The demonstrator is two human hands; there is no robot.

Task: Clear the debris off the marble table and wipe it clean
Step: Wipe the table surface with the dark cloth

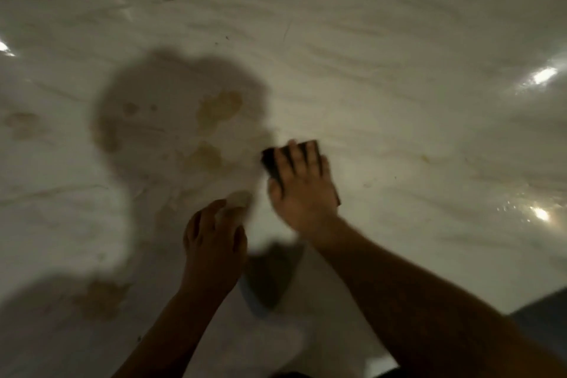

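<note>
So here's my marble table [399,55], glossy enough to bounce the ceiling lights back at me. My right hand [302,190] is flat on a dark pad [271,161], fingers straight and spread, pressing it onto the marble about midway across the table, a bit toward the near edge. The pad pokes out past my fingertips and on the thumb side.

My left hand [213,242] is just beside it, closer to the near edge, with the fingers curled. The fingertips sit right at a small pale lump [241,198] on the marble. It's all motion-blurred, so I honestly can't tell if I'm pinching it or only touching it.

There's a big brownish stain [219,107] past my left hand, toward the far edge, sitting inside the shadow of my head [171,95]. A smaller blotch [204,156] lies between that one and the lump. More staining [101,294] shows near the near edge on the left, and a faint patch [21,124] is out by the left edge. A few dark specks [227,37] dot the marble farther back. Water droplets [515,208] glint toward the right edge.
</note>
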